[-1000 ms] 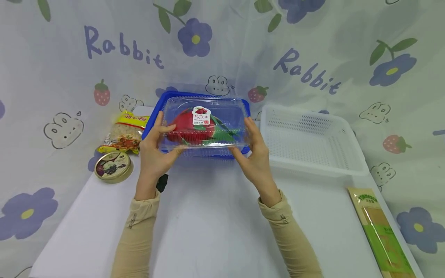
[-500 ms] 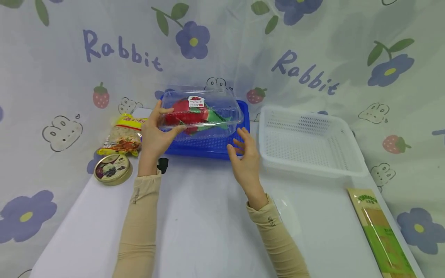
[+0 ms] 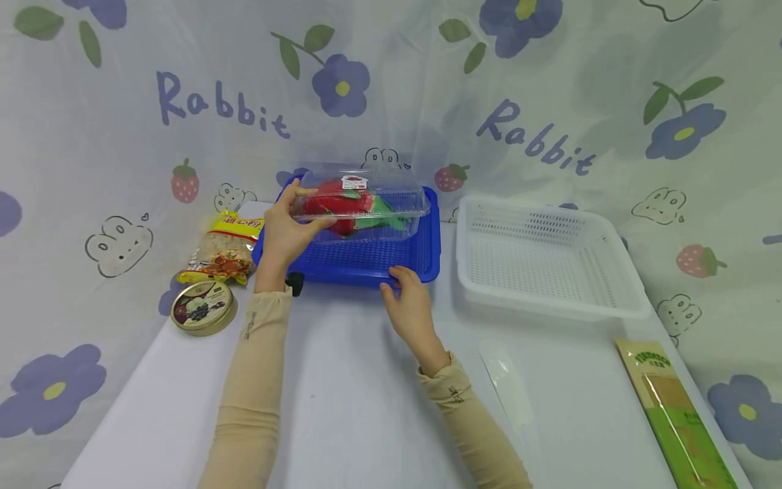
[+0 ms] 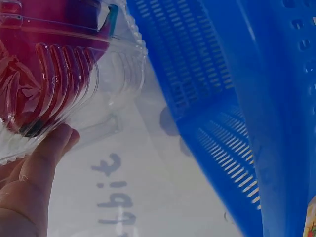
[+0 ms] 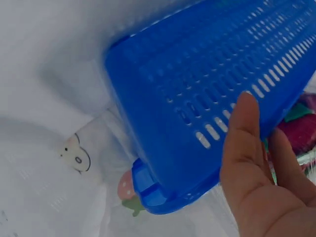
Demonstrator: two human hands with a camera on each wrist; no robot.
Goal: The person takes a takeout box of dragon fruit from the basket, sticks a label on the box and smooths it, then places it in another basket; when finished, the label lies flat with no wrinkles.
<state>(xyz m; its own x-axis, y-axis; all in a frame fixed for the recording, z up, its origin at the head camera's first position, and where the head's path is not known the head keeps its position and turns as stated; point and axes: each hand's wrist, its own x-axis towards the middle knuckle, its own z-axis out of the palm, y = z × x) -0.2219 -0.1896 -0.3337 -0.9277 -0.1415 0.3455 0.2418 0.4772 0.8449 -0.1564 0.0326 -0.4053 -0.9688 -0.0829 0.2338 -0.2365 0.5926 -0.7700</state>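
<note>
My left hand [image 3: 287,233] grips the left end of a clear plastic clamshell box [image 3: 366,227], fingers on top and thumb at the near side. Inside is a red and green dragon fruit [image 3: 342,206], with a white label [image 3: 354,183] on the lid. The box is over the back part of a blue perforated basket [image 3: 366,273]; whether it touches the bottom cannot be told. At the basket's front rim, my right hand [image 3: 412,314] has its thumb outside the wall and fingers over the edge, also seen in the right wrist view.
A white perforated basket [image 3: 552,307] stands on the right. Beyond the right sleeve lies a long green and tan packet [image 3: 675,414]. To the left are a yellow food bag [image 3: 222,248] and a round tin [image 3: 203,309]. A patterned curtain [image 3: 391,88] hangs behind.
My right hand has let go of the box and moved down to the blue basket's front rim. The left hand still holds the box, now lower and farther back over the basket.
</note>
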